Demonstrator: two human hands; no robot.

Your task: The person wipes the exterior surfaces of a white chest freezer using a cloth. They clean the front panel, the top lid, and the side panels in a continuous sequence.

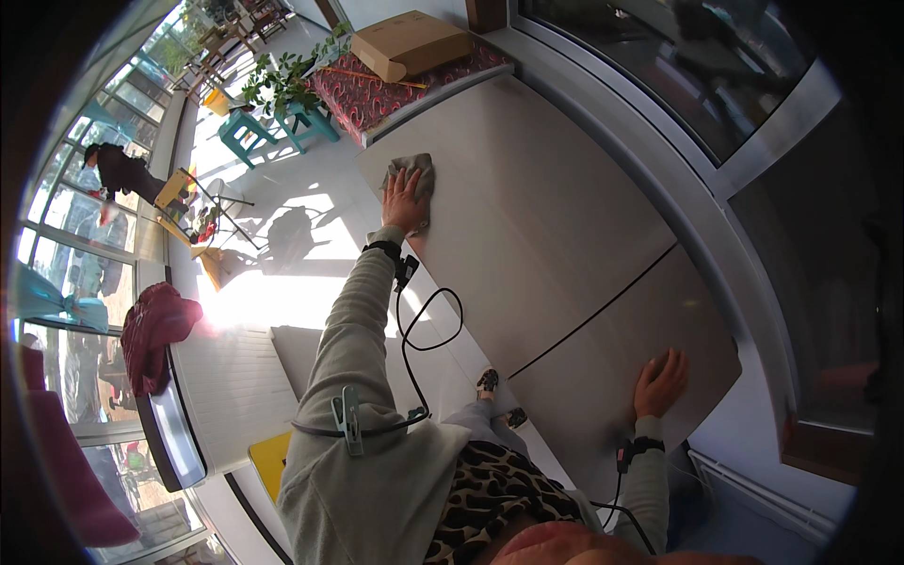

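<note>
Two grey tabletops stand end to end before me, with a dark seam between them. My left hand lies flat, fingers spread, over a folded grey-green cloth near the far left corner. It presses the cloth against the surface. On the nearer tabletop, towards its right end, rests my right hand with loosely bent fingers and the thumb apart. I see nothing held in it. Both wrists wear black straps with small devices and cables; a clothespin clips one cable to my left sleeve.
A cardboard box sits on a red patterned cover beyond the table. Teal stools and a potted plant stand at left, near a folding chair. A window frame borders the right side. A person is at far left.
</note>
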